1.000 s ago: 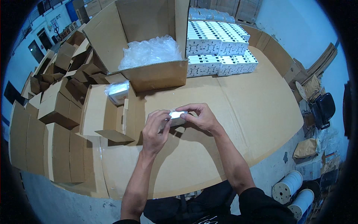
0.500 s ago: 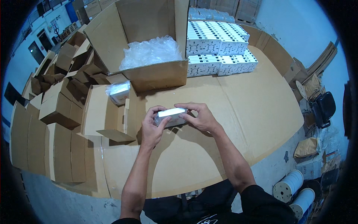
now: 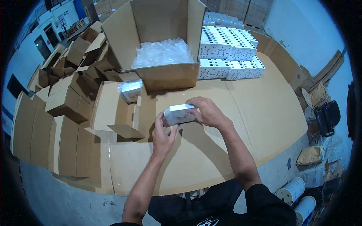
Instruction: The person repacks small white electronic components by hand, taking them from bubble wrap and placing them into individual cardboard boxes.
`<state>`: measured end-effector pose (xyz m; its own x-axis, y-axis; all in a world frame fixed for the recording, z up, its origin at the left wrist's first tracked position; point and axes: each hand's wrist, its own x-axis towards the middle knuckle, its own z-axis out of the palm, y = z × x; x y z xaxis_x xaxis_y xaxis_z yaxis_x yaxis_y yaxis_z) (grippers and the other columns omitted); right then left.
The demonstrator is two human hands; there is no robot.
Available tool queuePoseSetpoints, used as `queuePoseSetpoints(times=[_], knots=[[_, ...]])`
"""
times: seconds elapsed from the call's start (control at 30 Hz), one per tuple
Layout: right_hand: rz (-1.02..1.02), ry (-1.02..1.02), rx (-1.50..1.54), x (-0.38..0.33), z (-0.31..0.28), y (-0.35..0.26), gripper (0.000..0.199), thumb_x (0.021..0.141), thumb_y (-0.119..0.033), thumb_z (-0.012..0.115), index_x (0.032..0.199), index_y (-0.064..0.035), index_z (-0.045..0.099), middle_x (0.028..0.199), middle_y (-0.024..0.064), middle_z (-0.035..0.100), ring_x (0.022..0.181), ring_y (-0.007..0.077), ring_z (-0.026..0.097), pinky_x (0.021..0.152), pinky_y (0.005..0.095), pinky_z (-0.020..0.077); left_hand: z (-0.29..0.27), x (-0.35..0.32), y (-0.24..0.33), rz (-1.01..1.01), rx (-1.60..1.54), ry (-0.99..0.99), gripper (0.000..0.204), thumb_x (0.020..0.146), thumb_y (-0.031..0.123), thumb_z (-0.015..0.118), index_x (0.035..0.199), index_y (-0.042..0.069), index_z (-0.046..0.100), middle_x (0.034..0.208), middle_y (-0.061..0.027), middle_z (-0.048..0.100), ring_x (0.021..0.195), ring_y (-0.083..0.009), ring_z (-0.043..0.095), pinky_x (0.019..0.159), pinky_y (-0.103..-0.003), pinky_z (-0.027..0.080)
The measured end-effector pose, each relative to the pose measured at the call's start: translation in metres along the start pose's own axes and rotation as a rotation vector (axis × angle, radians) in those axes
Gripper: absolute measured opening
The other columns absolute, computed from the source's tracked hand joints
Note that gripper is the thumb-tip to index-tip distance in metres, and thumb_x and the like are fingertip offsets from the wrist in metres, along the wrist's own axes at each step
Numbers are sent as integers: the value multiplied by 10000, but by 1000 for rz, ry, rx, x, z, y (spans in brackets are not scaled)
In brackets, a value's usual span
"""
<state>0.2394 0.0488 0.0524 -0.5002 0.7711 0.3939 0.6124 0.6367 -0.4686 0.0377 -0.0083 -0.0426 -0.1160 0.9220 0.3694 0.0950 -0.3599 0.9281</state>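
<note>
while both hands grip it, small white box (image 3: 179, 114) sits btwn left hand (image 3: 163, 133) & right hand (image 3: 206, 112).

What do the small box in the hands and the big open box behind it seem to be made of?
Small box: probably thin white card, smooth with a slight sheen, crisp folded edges; possibly film-wrapped. Big open box: brown corrugated cardboard, matt, with creased flaps.

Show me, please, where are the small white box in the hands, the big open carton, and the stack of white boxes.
small white box (image 3: 179, 114), head view, front face
big open carton (image 3: 171, 77), head view, front wall
stack of white boxes (image 3: 230, 69), head view, side face
</note>
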Motion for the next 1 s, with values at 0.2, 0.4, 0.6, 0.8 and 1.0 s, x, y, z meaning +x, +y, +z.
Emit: queuePoseSetpoints(times=[0.2,0.4,0.6,0.8,1.0], knots=[[148,102,37,-13,-13,11,216,884,-58,694,1083,20,662,955,218,711,898,391,686,803,453,541,-13,-69,28,217,597,-271,679,871,118,747,1449,-38,426,1484,-263,454,1364,-444,456,1160,-509,360],[160,437,281,1,2,3,209,942,-51,673,1125,36,622,944,189,715,844,269,724,776,385,579,-12,-117,72,115,896,-481,643,924,322,650,1454,9,465,1535,-183,430,1445,-418,353,1180,-584,277],[177,427,571,35,34,11,209,969,-26,629,1157,44,571,967,179,708,886,195,706,796,337,575,-7,-143,85,73,906,-505,651,916,343,642,1465,40,470,1539,-140,435,1423,-413,366,1173,-582,283],[205,276,590,40,26,21,231,999,-9,586,1219,43,541,1063,141,681,935,171,681,838,325,587,0,-154,90,63,859,-510,626,908,333,649,1436,33,501,1517,-140,455,1413,-411,374,1162,-576,297],[8,-11,114,62,-14,15,262,936,-56,629,1188,3,583,1086,201,666,943,370,660,863,435,533,3,-150,95,98,876,-507,605,929,351,623,1428,29,509,1504,-132,464,1388,-399,387,1147,-551,303]])
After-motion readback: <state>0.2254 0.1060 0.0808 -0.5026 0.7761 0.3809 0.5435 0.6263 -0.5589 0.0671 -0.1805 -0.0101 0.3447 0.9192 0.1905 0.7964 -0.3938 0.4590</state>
